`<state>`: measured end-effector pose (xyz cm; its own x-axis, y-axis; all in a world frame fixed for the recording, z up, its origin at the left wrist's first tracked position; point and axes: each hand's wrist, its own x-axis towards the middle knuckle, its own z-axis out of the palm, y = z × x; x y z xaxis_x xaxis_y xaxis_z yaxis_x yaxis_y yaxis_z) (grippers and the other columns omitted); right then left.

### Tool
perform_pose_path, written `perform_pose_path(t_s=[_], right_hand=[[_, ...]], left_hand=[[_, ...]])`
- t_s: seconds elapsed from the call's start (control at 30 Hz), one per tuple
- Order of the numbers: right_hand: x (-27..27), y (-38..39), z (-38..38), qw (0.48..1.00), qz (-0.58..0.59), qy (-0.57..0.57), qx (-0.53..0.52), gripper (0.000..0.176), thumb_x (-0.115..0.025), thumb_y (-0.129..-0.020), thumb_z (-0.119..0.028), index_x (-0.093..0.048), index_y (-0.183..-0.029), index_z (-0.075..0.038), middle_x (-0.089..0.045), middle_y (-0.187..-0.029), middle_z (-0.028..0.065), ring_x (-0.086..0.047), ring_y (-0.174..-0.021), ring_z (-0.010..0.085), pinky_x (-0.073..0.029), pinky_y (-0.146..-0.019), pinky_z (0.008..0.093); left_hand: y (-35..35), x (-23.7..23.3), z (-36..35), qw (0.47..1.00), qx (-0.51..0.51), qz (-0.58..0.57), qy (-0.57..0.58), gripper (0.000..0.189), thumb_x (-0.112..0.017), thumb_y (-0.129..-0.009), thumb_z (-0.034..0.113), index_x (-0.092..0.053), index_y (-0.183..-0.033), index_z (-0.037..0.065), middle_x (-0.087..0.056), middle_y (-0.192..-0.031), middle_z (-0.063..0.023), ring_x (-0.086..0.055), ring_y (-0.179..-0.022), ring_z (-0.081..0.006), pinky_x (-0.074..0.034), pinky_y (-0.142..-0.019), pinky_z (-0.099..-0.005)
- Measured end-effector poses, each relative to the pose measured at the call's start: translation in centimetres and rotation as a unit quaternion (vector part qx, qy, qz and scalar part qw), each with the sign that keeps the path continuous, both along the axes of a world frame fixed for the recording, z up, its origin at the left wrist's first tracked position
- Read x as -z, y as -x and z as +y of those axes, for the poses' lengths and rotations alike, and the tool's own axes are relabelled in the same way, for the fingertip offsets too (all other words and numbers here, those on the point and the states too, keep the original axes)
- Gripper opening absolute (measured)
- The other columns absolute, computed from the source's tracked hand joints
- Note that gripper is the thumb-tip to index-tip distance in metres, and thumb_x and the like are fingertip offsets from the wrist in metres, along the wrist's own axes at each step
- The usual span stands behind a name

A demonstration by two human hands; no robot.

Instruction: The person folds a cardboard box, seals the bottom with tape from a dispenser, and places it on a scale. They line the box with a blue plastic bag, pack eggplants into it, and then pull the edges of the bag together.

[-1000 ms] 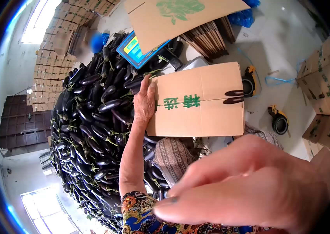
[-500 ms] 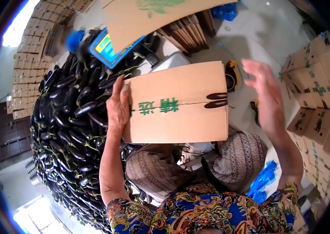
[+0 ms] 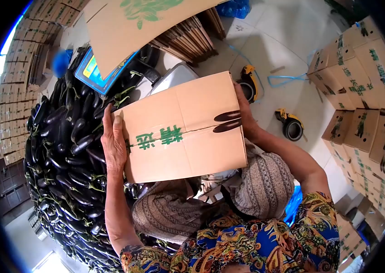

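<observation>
Both left hand (image 3: 115, 148) and right hand (image 3: 243, 108) clasp a printed cardboard carton (image 3: 183, 132) mid-frame, with eggplants (image 3: 83, 144) heaped at frame left.

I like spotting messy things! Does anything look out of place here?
Maybe the loose blue strip on the floor, to the right of the carton: it trails there as if dropped. Two tape dispensers lie on the floor too, though perhaps they're just kept handy.
</observation>
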<state>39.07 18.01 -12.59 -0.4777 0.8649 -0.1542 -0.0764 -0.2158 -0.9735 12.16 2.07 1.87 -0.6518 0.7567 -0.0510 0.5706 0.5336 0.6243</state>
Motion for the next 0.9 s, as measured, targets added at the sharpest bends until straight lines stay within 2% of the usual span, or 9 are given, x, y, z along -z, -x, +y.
perform_pose_path(t_s=[0.17,0.23,0.4,0.53,0.6,0.73,0.8,0.87,0.9], right_hand=[[9.5,-0.6,0.0,0.985,-0.139,-0.094,0.047,0.056,-0.040,-0.100,-0.046,-0.051,-0.125,0.003,-0.057,-0.116,0.0172,-0.052,-0.112,0.0281,-0.035,-0.101,0.0336],[8.3,-0.5,0.8,0.985,-0.168,-0.013,0.022,0.056,-0.042,-0.099,-0.046,-0.053,-0.121,0.004,-0.057,-0.115,0.0176,-0.052,-0.109,0.0288,-0.036,-0.099,0.0346],[9.4,1.1,1.3,0.949,-0.084,0.300,-0.051,0.056,-0.050,-0.096,-0.049,-0.058,-0.119,0.001,-0.060,-0.118,0.0096,-0.053,-0.109,0.0197,-0.040,-0.095,0.0338],[1.5,-0.3,4.0,0.915,0.143,0.360,-0.116,0.043,-0.063,-0.091,-0.032,-0.060,-0.120,0.000,-0.065,-0.116,0.0083,-0.060,-0.107,0.0176,-0.046,-0.094,0.0334],[-0.7,-1.9,6.3,0.915,0.187,0.318,-0.162,0.035,-0.066,-0.089,-0.026,-0.063,-0.114,-0.001,-0.068,-0.111,0.0074,-0.066,-0.096,0.0182,-0.051,-0.089,0.0340],[-12.6,-4.6,6.6,0.966,0.114,0.173,-0.156,0.043,-0.064,-0.088,-0.010,-0.051,-0.126,0.001,-0.064,-0.115,0.0089,-0.060,-0.108,0.0173,-0.045,-0.097,0.0344],[-18.6,-4.4,4.1,0.973,0.026,-0.017,-0.229,0.033,-0.068,-0.083,-0.009,-0.058,-0.114,-0.001,-0.067,-0.102,0.0056,-0.061,-0.095,0.0128,-0.048,-0.086,0.0299],[-24.2,-3.9,0.7,0.893,-0.186,-0.231,-0.340,0.017,-0.070,-0.080,-0.007,-0.061,-0.093,-0.003,-0.068,-0.088,0.0034,-0.059,-0.079,0.0079,-0.049,-0.071,0.0278],[-23.6,-3.1,-1.7,0.883,-0.086,-0.336,-0.316,0.018,-0.073,-0.079,-0.010,-0.057,-0.079,-0.005,-0.064,-0.073,0.0028,-0.058,-0.066,0.0093,-0.047,-0.059,0.0302]], left_hand=[[1.5,1.0,-1.0,0.999,-0.036,-0.024,0.007,0.056,-0.041,-0.100,0.049,-0.041,-0.143,0.013,-0.060,-0.124,-0.0218,-0.057,-0.114,-0.0252,-0.041,-0.098,-0.0326],[3.1,1.5,-2.0,0.998,-0.035,-0.040,-0.023,0.057,-0.042,-0.100,0.047,-0.045,-0.140,0.006,-0.060,-0.122,-0.0158,-0.056,-0.111,-0.0214,-0.041,-0.097,-0.0305],[7.3,2.2,-6.3,0.968,-0.085,-0.228,-0.062,0.052,-0.040,-0.101,0.046,-0.055,-0.126,0.003,-0.062,-0.111,-0.0066,-0.056,-0.099,-0.0133,-0.043,-0.090,-0.0260],[7.1,2.8,-8.6,0.946,-0.109,-0.279,-0.125,0.057,-0.038,-0.102,0.046,-0.053,-0.130,-0.002,-0.062,-0.116,-0.0093,-0.057,-0.102,-0.0156,-0.044,-0.091,-0.0286],[5.8,2.8,-9.4,0.949,-0.099,-0.269,-0.129,0.055,-0.036,-0.102,0.046,-0.054,-0.127,0.000,-0.064,-0.110,-0.0073,-0.059,-0.097,-0.0157,-0.046,-0.087,-0.0285],[5.0,1.5,-10.0,0.955,-0.068,-0.289,-0.006,0.053,-0.041,-0.100,0.047,-0.053,-0.128,0.005,-0.066,-0.102,-0.0052,-0.062,-0.084,-0.0150,-0.050,-0.077,-0.0286],[5.7,2.5,-10.5,0.960,-0.046,-0.277,0.013,0.052,-0.047,-0.098,0.044,-0.052,-0.130,0.003,-0.065,-0.106,-0.0073,-0.063,-0.086,-0.0170,-0.050,-0.077,-0.0286],[5.5,1.7,-10.5,0.957,-0.026,-0.289,0.006,0.050,-0.053,-0.097,0.040,-0.053,-0.130,0.003,-0.064,-0.110,-0.0105,-0.064,-0.089,-0.0194,-0.051,-0.076,-0.0288],[4.3,0.4,-10.0,0.949,-0.045,-0.313,-0.010,0.049,-0.053,-0.097,0.041,-0.055,-0.128,0.004,-0.065,-0.107,-0.0106,-0.064,-0.088,-0.0182,-0.051,-0.074,-0.0283]])
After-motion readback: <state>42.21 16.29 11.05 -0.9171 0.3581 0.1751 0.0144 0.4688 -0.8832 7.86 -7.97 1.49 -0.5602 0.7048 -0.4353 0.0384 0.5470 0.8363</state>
